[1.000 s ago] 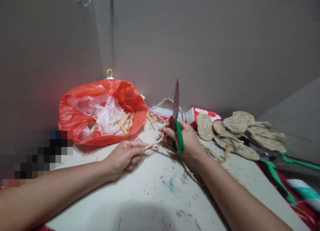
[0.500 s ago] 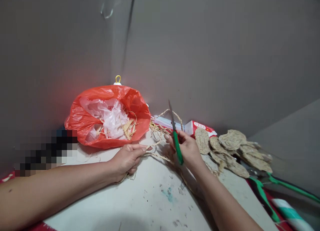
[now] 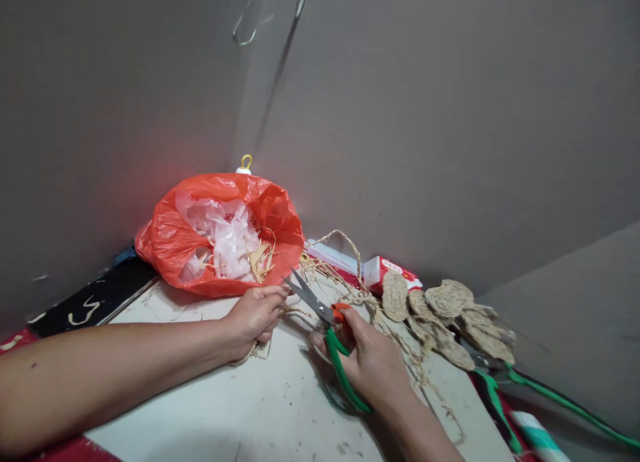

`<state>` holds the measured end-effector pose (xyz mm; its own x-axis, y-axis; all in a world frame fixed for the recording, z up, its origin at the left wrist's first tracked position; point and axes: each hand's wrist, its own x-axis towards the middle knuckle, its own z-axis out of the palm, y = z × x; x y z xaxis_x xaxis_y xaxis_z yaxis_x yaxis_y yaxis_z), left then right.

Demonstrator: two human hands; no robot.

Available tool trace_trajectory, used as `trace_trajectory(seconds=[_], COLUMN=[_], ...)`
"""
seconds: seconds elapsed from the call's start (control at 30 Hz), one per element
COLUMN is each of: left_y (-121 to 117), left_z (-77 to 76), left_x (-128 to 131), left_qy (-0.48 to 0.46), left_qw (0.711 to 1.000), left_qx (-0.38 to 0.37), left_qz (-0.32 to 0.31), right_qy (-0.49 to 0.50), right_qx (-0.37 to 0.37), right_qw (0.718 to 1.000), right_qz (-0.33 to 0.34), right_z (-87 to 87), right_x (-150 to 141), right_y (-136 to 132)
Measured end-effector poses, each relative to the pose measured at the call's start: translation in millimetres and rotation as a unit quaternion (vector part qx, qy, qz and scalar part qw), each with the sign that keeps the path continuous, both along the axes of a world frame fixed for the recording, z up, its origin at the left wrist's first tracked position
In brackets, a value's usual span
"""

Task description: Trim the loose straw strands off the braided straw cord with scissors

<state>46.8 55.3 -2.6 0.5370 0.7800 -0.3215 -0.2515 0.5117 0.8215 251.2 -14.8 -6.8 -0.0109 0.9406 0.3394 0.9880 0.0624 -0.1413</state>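
My right hand (image 3: 373,355) grips a pair of scissors (image 3: 336,339) with green and orange handles. The blades are slightly apart, and their tips point at the fingers of my left hand (image 3: 254,319). That left hand is closed on a length of twisted straw cord (image 3: 298,311), pinched near the fingertips, with more of it hanging under the palm. Just behind the left hand stands an open red plastic bag (image 3: 167,239) holding crumpled clear plastic and straw scraps. Further cord (image 3: 357,289) lies loose on the white table (image 3: 210,395) beyond the scissors.
Several oval coiled straw pieces (image 3: 450,297) are piled at the right, beside a red and white box (image 3: 395,272). A black flat object (image 3: 100,299) lies at the left. Green-handled tools (image 3: 565,405) and a white and teal roll (image 3: 540,439) sit at the right edge. Grey walls enclose the back.
The scissors have swung from upright to pointing left, their blades opening, and have come to my left fingertips. My left hand stays on the cord. The camera view has shifted slightly.
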Motion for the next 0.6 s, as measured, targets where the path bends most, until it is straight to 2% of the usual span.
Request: trace_trajectory(seconds=[0.13, 0.33, 0.6], left_y=[1.5, 3.5, 5.2], left_z=[2.3, 4.4, 2.9], left_x=[-0.4, -1.9, -3.5], left_qy=[-0.018, -0.029, -0.056], left_qw=[1.000, 1.000, 0.998], left_qx=[-0.007, -0.005, -0.026], left_qz=[0.015, 0.005, -0.004], right_qy=[-0.081, -0.110, -0.165], right_qx=[0.019, 0.008, 0.039], right_qw=[0.996, 0.993, 0.985], right_qz=[-0.010, -0.032, -0.044], right_z=[-9.1, -5.9, -9.6], right_x=[6.8, 7.9, 5.5], right_y=[2.7, 4.7, 3.2])
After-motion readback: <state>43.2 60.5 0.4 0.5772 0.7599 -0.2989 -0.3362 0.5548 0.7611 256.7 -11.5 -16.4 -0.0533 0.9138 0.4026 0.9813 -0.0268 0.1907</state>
